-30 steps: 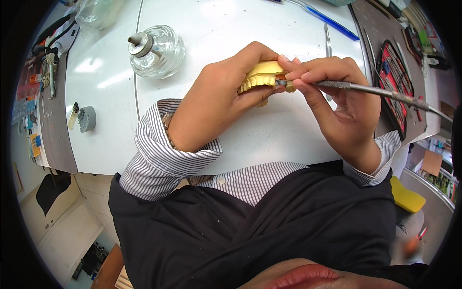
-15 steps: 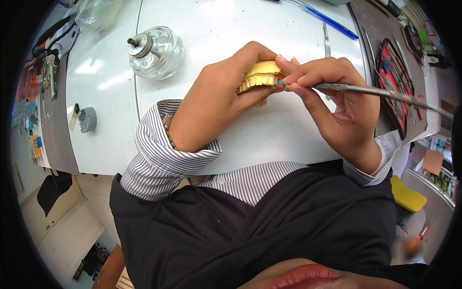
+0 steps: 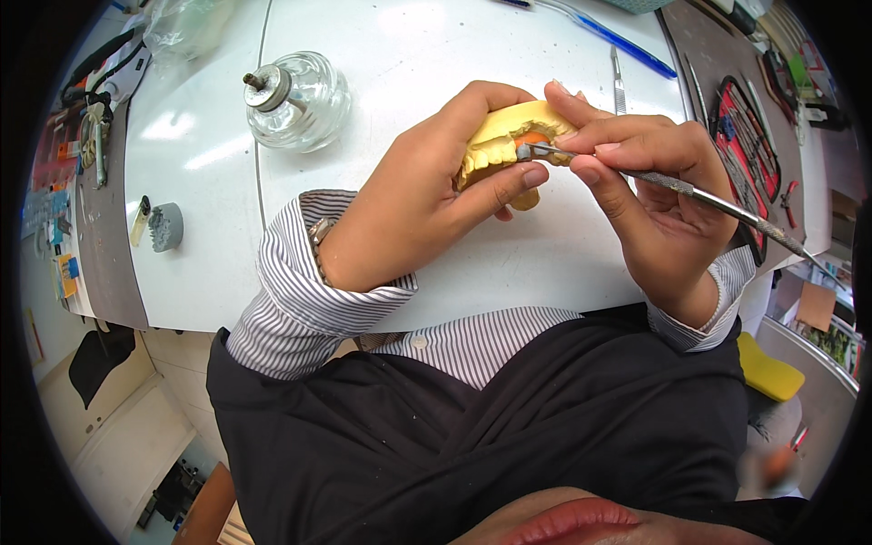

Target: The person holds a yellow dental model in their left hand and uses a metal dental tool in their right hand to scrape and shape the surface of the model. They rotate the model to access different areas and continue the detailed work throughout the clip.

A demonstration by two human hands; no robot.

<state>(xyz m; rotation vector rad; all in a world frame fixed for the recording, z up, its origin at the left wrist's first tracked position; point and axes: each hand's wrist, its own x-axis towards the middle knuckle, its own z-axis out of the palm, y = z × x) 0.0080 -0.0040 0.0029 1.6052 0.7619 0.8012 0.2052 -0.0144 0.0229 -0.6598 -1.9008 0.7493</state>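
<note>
My left hand (image 3: 413, 191) is wrapped round a yellow dental cast (image 3: 490, 136), its thumb along the near side of the teeth. Among those teeth sits a small grey piece (image 3: 524, 153), with an orange patch (image 3: 532, 139) behind it. In a pen-like grip, my right hand (image 3: 658, 182) holds a metal dental carving instrument (image 3: 699, 193) with a knurled handle. Its thin tip reaches the grey piece. The right fingertips lie close against the cast's right end; my fingers hide part of the cast.
At the upper left stands a glass spirit burner (image 3: 295, 100). A grey toothed block (image 3: 165, 227) rests at the left. Beyond my right hand lie a scalpel handle (image 3: 619, 86), a blue pen-like tool (image 3: 636, 48) and a red-and-black case of instruments (image 3: 745, 150).
The cast has turned in my left hand, so its inner side and the orange patch show more. My right hand has shifted slightly right, and the instrument's handle slopes down more steeply.
</note>
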